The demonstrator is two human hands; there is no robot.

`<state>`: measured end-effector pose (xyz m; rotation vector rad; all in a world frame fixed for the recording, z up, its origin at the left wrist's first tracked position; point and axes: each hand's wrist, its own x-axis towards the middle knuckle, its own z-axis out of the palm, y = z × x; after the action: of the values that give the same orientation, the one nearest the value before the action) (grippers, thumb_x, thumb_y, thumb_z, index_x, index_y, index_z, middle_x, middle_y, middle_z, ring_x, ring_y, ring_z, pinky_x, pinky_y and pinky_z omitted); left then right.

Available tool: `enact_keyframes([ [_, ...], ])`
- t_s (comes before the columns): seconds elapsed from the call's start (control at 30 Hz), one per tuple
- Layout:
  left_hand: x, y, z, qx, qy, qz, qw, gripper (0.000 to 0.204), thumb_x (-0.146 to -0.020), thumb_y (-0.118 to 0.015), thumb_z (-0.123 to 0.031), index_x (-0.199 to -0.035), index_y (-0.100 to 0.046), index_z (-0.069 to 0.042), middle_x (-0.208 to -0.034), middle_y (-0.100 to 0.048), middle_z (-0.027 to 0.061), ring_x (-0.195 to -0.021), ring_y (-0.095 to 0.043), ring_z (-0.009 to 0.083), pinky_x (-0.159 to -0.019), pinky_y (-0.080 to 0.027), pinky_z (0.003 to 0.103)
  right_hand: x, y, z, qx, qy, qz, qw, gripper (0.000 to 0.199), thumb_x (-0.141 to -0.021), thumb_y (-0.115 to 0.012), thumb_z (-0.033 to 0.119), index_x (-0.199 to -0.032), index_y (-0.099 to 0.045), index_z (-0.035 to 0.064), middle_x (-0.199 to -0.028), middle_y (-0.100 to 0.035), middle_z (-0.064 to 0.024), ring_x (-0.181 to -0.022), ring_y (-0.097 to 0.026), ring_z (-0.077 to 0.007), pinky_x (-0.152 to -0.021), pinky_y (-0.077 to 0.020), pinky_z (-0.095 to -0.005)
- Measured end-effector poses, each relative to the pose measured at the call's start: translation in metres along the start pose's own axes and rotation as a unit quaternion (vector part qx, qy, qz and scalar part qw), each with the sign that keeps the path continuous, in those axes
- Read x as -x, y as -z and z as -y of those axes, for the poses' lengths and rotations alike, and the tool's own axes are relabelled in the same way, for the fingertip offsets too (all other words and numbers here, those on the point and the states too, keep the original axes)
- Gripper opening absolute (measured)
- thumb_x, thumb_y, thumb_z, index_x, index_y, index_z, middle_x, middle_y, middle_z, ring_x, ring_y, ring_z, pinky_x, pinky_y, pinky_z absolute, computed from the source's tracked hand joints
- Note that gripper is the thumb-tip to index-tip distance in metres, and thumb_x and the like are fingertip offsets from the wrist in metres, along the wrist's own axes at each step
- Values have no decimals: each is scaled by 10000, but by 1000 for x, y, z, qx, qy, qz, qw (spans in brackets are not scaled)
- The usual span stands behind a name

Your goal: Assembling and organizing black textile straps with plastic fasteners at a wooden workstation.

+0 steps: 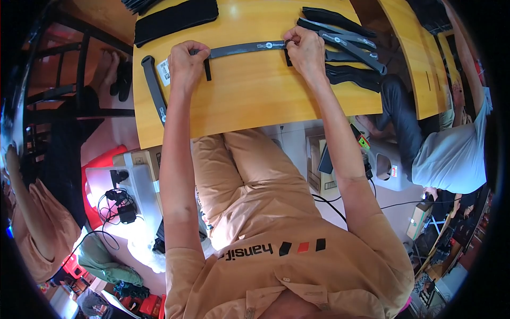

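A grey strap [234,50] with pale lettering is stretched between my two hands, just over the yellow wooden table [239,109]. My left hand [184,65] pinches its left end, where a short black piece [207,69] hangs down. The right end is in the closed fingers of my right hand [309,52], with another dark piece [289,56] below them. Left of my left forearm lies a similar grey strap [152,85] with a loop end, beside a white printed label [164,73]. Several grey straps [350,48] lie fanned out beyond my right hand.
A thick black stack of straps [178,22] sits at the far left. Folded black bundles [353,77] lie at the table's right edge. One person in light grey [451,157] sits to the right, another [45,228] at the left. Black cables [121,204] lie on a plastic stool.
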<state>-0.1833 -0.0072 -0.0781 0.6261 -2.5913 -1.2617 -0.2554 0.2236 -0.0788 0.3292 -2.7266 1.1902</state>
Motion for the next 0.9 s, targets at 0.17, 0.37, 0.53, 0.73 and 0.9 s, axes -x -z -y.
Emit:
enact_keyframes([
  [0.17,0,0,2,20,14,22,999,87,-781,-653,-76,-826,-686,-9,-718,-621,21,-614,-515,101,-583,-420,237,4,1,1,5,5,-4,1000,118,-716,-570,20,-804,-645,2,-727,-641,-166,-715,-641,-308,-671,-498,-369],
  [0.37,1,-1,4,-1,15,5,1000,94,-761,-683,-92,-825,-689,-23,-713,-618,22,-638,-529,105,-592,-424,246,7,-7,-1,9,17,-9,1000,95,-716,-572,16,-786,-634,-2,-729,-632,-176,-717,-629,-332,-664,-494,-382],
  [0.53,0,2,-1,-17,-13,5,1000,109,-731,-709,-100,-811,-689,-30,-731,-642,92,-702,-599,189,-673,-468,322,5,-4,0,23,32,-26,999,80,-712,-579,10,-777,-625,0,-758,-623,-181,-746,-621,-338,-673,-488,-402],
  [0.73,-5,4,13,29,-10,25,999,116,-728,-717,-106,-803,-682,-26,-739,-648,83,-713,-599,181,-673,-463,317,5,-11,-1,24,41,-22,999,71,-705,-567,-12,-768,-593,6,-809,-606,-173,-789,-599,-356,-683,-477,-422],
  [0.9,-6,-1,11,-15,-11,5,1000,131,-729,-703,-108,-829,-670,-32,-747,-639,88,-714,-595,202,-674,-460,327,2,-12,-6,27,58,-25,998,79,-699,-546,-28,-762,-569,13,-818,-582,-178,-798,-577,-381,-683,-461,-446],
])
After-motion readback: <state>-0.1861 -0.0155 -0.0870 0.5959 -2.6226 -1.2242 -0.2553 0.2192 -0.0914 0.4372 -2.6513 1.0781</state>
